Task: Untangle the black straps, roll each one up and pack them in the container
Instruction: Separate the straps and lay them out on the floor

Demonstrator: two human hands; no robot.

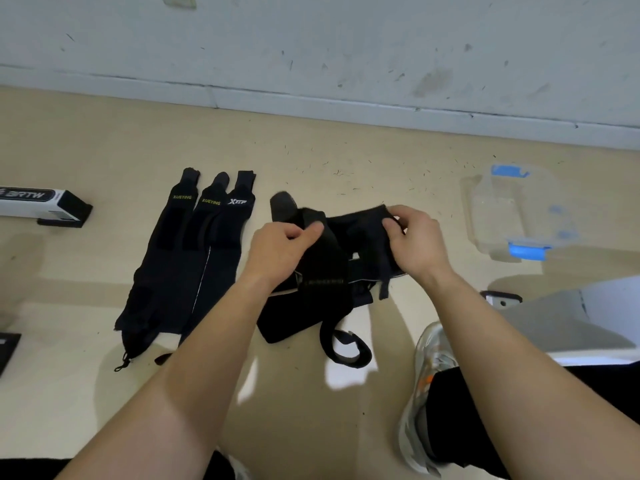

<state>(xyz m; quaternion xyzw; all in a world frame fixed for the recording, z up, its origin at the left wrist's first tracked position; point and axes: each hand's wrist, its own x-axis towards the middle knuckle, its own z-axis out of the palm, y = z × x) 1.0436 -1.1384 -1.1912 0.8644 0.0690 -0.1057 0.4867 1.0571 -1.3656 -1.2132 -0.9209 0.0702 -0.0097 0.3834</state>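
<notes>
A tangled heap of black straps [322,278] lies on the beige floor in the middle of the view, with a loose loop trailing toward me. My left hand [277,247] pinches a strap at the heap's upper left. My right hand [412,237] pinches another strap's end at the upper right, lifting it a little. Three black straps [187,258] lie flat side by side to the left, with yellow and white lettering near their far ends. The clear container [502,216] with blue clips stands empty on the floor at the right.
A white wall and skirting run along the back. A white and black box [45,206] lies at the far left. My shoe [426,386] and dark trouser leg are at the lower right, next to a white object [571,313].
</notes>
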